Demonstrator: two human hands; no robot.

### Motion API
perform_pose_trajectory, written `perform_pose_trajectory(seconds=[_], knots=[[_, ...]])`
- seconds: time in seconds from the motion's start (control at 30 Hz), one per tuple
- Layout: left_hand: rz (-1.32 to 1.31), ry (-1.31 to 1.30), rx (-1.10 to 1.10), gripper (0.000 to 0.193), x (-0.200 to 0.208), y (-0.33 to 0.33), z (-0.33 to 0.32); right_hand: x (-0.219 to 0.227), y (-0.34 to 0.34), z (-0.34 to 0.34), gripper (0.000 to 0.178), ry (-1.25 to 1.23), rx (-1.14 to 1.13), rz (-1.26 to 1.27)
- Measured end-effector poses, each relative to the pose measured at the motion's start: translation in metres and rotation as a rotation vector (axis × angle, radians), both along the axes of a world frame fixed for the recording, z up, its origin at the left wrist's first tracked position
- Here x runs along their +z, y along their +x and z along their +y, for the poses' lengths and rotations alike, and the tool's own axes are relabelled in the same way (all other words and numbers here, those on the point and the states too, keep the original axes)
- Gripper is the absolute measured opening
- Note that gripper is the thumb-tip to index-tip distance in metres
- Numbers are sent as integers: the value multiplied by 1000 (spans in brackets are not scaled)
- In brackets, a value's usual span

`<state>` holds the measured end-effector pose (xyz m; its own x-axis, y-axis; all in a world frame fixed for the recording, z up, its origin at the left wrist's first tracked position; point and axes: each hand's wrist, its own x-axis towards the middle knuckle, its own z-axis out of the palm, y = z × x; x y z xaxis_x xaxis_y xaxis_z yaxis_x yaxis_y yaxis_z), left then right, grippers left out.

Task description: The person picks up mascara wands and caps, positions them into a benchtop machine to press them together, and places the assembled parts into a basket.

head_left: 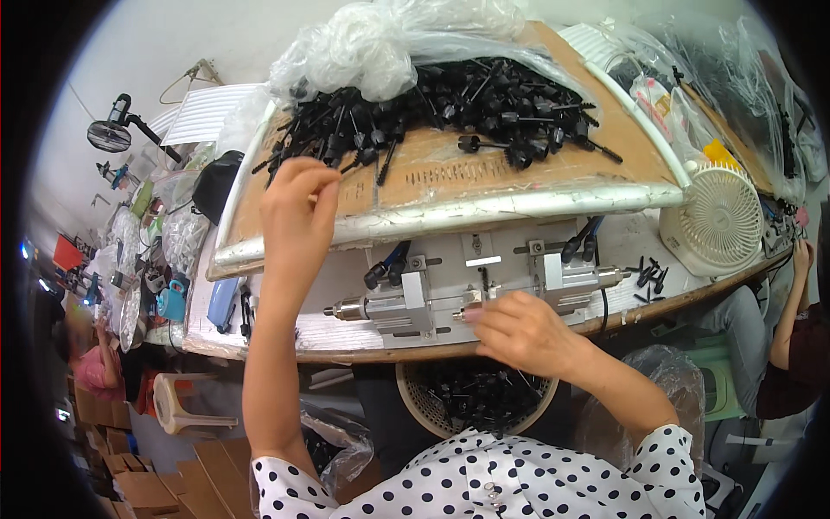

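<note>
Black plastic pins (450, 108), long-stemmed w/ knob heads, sit heaped on a tilted cardboard tray (519, 169) at the back of the bench (285, 333), half under a crumpled clear bag (389, 39). Left hand (298, 212) is raised at the near edge of the heap, fingertips pinched together as if on one small piece, but I can't tell what, if anything, is between them. Right hand (523, 333) is down at the metal fixture (467, 298) bolted to the bench front, fingers curled, tips touching its middle slot; whatever it holds is hidden. Below the bench edge a round woven basket (475, 398) holds dark pieces, approx. a shallow layer. Judging by that, a good share is through, yet the heap is big, so most looks left. A few loose pins (648, 277) lie beside a small white fan (713, 221) on the right. Another person's arm (791, 303) shows at far right.
</note>
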<state>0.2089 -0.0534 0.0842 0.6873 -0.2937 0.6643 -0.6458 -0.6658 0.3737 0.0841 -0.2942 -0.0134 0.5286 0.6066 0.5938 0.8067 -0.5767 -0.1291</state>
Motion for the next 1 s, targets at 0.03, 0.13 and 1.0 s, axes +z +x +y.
perform_pose_trajectory(seconds=[0.03,0.13,1.0], knots=[[36,-141,-43,11,0,-11,2,11,-5,-4,25,-7,61,110],[382,-507,-98,10,-20,-71,1,44,-8,-10,29,164,201,268],[119,5,-179,43,-139,-132,-101,107,38,-13,21,667,-33,258]])
